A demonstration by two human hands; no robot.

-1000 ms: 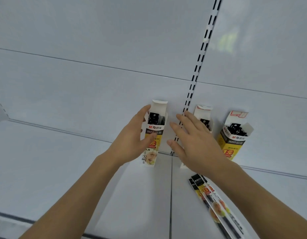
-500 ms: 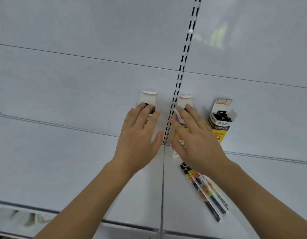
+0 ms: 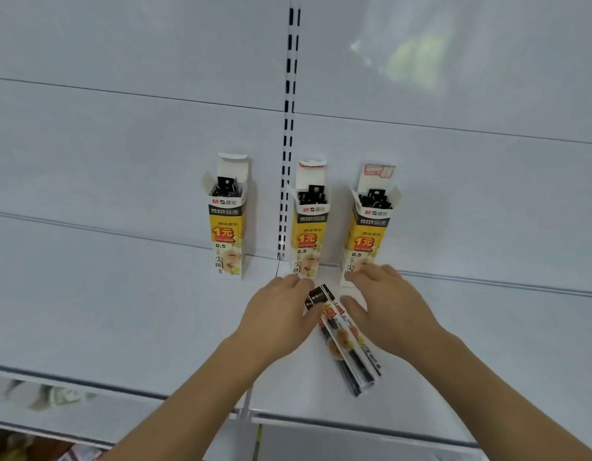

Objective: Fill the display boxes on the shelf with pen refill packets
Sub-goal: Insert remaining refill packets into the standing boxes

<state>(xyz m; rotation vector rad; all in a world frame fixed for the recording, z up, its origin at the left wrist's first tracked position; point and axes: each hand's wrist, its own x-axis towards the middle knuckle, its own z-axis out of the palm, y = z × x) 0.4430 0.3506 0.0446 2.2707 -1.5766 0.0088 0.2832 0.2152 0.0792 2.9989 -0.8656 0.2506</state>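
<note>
packets (image 3: 346, 341): loose bunch flat on shelf (image 3: 121, 311), just in front of the middle box, between both hands
boxes (image 3: 228, 217): three upright against the back panel, flaps open, black packet tops showing in each
change: hands were up on the boxes half a second ago, now down at the loose bunch
left hand (image 3: 274, 319): fingers curled, thumb touching bunch's top end; real grip, cannot tell
right hand (image 3: 386, 309): fingers loosely spread, holding nothing
meaning: boxes look squared up; likely next is picking up the bunch to load

White panelled back wall (image 3: 121, 144), slotted metal upright (image 3: 289, 128), pale light reflection (image 3: 411, 58)
</note>
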